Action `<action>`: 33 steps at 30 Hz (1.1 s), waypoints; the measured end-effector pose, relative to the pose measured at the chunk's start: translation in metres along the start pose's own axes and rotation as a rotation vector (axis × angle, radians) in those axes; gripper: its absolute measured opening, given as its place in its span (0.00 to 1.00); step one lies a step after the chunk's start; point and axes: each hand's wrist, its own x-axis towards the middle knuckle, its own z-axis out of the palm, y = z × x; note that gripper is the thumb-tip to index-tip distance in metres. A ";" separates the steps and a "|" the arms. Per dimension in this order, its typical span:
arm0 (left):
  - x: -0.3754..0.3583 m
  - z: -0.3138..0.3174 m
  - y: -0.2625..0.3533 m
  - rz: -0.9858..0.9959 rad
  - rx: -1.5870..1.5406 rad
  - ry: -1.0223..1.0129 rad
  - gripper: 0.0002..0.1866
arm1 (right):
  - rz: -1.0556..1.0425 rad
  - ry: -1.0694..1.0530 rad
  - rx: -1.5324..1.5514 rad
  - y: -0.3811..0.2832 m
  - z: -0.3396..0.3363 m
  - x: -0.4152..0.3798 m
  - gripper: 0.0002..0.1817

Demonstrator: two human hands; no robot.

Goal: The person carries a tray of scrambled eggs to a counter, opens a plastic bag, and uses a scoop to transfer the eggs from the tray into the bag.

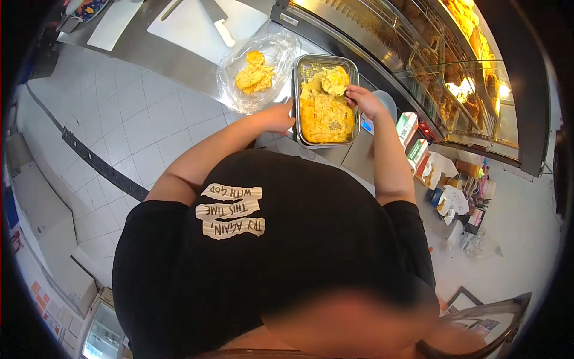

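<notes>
A deep metal tray (327, 145) holds soft yellow food (326, 116), spread over its bottom. My left hand (280, 117) grips the tray's left side, its fingertips partly hidden by the wall. Over the tray's right rim, my right hand (362, 100) is closed on a spoon-like utensil (348, 94), mostly hidden by my fingers and the food. A clump of the yellow food (335, 80) sits at its far end, above the tray. Left of the tray, an open clear plastic bag (286, 51) lies with another lump of yellow food (255, 74) on it.
A white cutting board (179, 30) with a knife (218, 23) lies on the steel counter (134, 36). Behind the tray runs a lit glass display case (412, 54). Boxes (412, 137) and mixed small items (457, 197) stand at the right.
</notes>
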 end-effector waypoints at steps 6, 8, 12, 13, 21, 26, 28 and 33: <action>-0.076 -0.064 -0.012 0.180 -0.057 0.177 0.22 | -0.186 0.179 -0.333 -0.048 0.024 -0.013 0.14; -0.086 -0.090 -0.026 0.185 0.218 0.524 0.20 | -0.365 0.286 -0.405 -0.056 0.058 -0.001 0.16; -0.078 -0.111 -0.048 0.166 0.511 0.935 0.22 | -0.658 0.534 -0.673 -0.081 0.162 0.023 0.15; -0.072 -0.112 -0.054 0.130 0.526 0.930 0.24 | -0.775 0.565 -0.832 -0.079 0.184 0.033 0.15; -0.056 -0.106 -0.070 0.085 0.167 0.634 0.33 | -0.866 0.623 -0.949 -0.061 0.212 0.049 0.17; -0.074 -0.090 -0.029 0.383 0.609 0.985 0.26 | -0.683 0.565 -0.578 -0.059 0.204 0.025 0.15; -0.074 -0.083 -0.011 0.600 0.377 0.883 0.22 | -0.594 0.566 -0.252 -0.050 0.190 0.017 0.14; -0.005 -0.015 -0.042 0.447 0.373 0.206 0.16 | -0.473 0.700 -0.616 -0.011 0.081 -0.007 0.14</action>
